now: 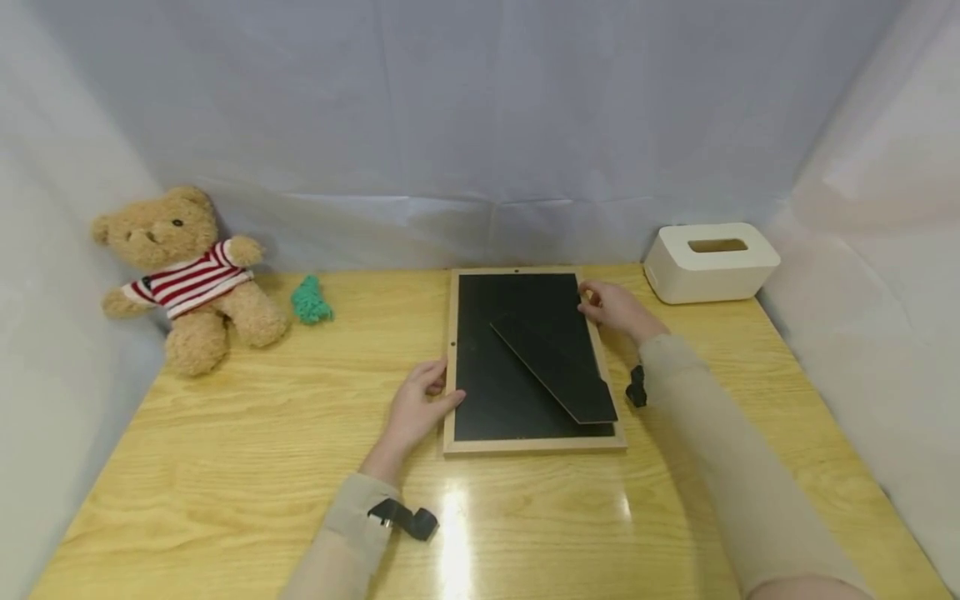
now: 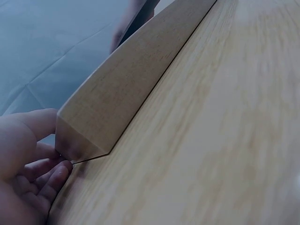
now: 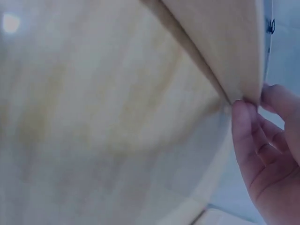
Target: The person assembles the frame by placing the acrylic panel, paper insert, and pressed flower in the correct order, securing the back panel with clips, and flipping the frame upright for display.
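A picture frame (image 1: 534, 444) with a light wooden border lies back side up on the table, its black backing (image 1: 487, 375) showing. A black easel stand (image 1: 558, 367) slants across the backing, its lower end slightly raised. My left hand (image 1: 420, 404) grips the frame's left side, thumb over the border and fingers curled against the side. Higher up on the opposite side, my right hand (image 1: 611, 308) pinches the border between thumb and fingers. In the left wrist view the wooden side (image 2: 112, 89) rests close to the table; the right wrist view shows my fingertips (image 3: 243, 117) against the other side.
A teddy bear (image 1: 202, 283) in a striped shirt leans at the back left, with a crumpled green thing (image 1: 311, 300) beside it. At the back right stands a white tissue box (image 1: 705, 279). Pale sheets (image 1: 480, 125) hang behind and beside the wooden table (image 1: 262, 467).
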A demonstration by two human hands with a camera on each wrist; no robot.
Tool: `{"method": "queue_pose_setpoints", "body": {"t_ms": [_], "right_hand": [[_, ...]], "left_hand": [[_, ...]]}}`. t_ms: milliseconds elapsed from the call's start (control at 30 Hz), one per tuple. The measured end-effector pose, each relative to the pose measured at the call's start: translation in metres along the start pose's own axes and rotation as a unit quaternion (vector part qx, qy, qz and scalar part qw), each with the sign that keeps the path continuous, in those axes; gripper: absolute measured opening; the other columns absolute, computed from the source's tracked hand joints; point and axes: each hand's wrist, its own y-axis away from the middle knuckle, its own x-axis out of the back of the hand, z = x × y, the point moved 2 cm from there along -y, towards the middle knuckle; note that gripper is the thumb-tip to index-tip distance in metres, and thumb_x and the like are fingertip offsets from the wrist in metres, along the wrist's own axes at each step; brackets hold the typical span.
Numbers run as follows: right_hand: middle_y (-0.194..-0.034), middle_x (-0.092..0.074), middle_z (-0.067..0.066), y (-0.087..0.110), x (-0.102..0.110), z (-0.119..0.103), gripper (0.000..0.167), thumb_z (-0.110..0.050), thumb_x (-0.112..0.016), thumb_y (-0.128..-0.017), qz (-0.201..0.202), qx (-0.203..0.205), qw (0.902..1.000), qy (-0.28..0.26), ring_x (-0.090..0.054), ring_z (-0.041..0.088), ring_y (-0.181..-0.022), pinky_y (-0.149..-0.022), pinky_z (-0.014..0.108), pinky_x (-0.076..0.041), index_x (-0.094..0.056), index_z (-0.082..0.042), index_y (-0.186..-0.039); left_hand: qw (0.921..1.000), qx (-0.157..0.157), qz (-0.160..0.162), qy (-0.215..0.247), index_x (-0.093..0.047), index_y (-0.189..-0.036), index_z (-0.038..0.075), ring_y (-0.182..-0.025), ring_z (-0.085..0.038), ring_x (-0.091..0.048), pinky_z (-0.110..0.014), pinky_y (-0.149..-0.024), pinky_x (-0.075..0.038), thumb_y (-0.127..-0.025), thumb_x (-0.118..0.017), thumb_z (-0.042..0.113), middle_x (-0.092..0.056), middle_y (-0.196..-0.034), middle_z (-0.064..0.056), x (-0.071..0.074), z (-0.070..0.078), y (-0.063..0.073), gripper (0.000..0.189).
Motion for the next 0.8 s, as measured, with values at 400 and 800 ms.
{"method": "queue_pose_setpoints", "body": {"t_ms": [400, 800], "right_hand": [[-0.114, -0.060, 0.025, -0.004, 0.011, -0.021, 0.031, -0.013, -0.055, -0.097, -0.047, 0.013, 0.9906, 0.127, -0.060, 0.037, -0.096, -0.084, 0.049, -0.049, -0.053, 0.003, -0.125], [-0.107, -0.060, 0.020, 0.016, 0.011, -0.022, 0.044, -0.023, -0.058, -0.096, -0.041, 0.023, 0.9934, 0.104, -0.058, 0.033, -0.095, -0.082, 0.049, -0.048, -0.047, 0.002, -0.130]], "left_hand": [[1.0000, -0.006, -0.001, 0.005, -0.044, -0.141, 0.002, -0.103, -0.027, -0.053, -0.040, -0.091, -0.048, -0.085, -0.074, 0.017, -0.049, -0.133, -0.013, -0.002, -0.004, -0.001, 0.065], [0.9999, 0.006, -0.001, 0.011, -0.045, -0.141, 0.004, -0.106, -0.027, -0.053, -0.039, -0.093, -0.047, -0.085, -0.073, 0.019, -0.050, -0.132, -0.011, -0.001, -0.003, 0.000, 0.064]]}}
